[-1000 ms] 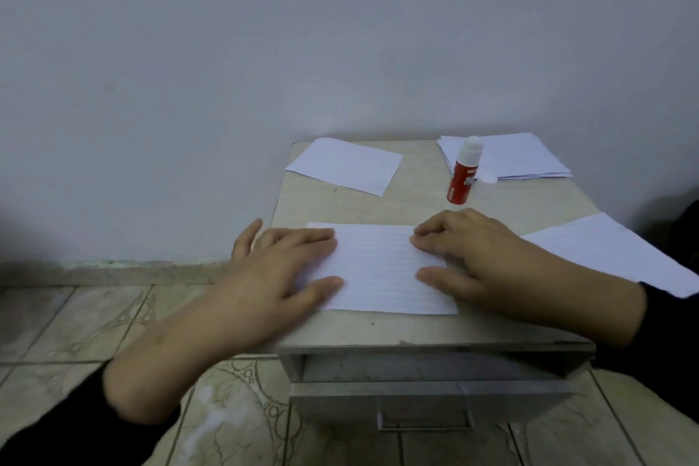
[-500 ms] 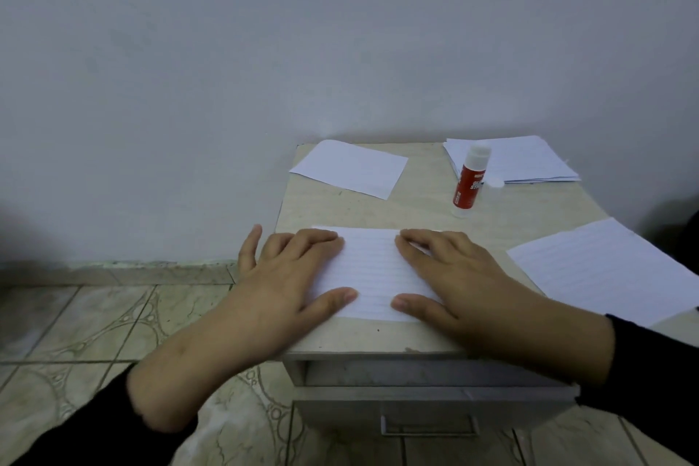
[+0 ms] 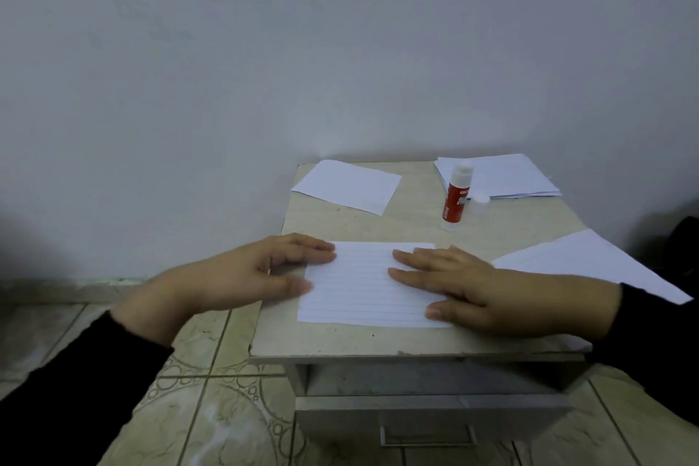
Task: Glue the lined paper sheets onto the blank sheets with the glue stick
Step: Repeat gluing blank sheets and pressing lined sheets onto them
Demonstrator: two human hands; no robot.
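A lined sheet (image 3: 359,286) lies flat near the front of the small table (image 3: 416,223). My right hand (image 3: 465,287) rests palm down on its right half, fingers spread. My left hand (image 3: 261,272) hovers at the sheet's left edge, fingertips just touching it, holding nothing. The red glue stick (image 3: 457,197) stands upright behind the sheet, uncapped, with its white cap (image 3: 480,199) lying beside it. A blank sheet (image 3: 348,185) lies at the back left. A stack of sheets (image 3: 507,178) sits at the back right. Another lined sheet (image 3: 590,265) hangs over the right edge.
The table stands against a plain wall. Its drawer (image 3: 427,416) below the top is pulled slightly out. A tiled floor (image 3: 212,409) lies to the left and below. A dark object (image 3: 684,242) sits at the far right.
My left hand has slid left off the lined sheet to its edge. My right hand has stayed pressed on the right half, with the view shifted left.
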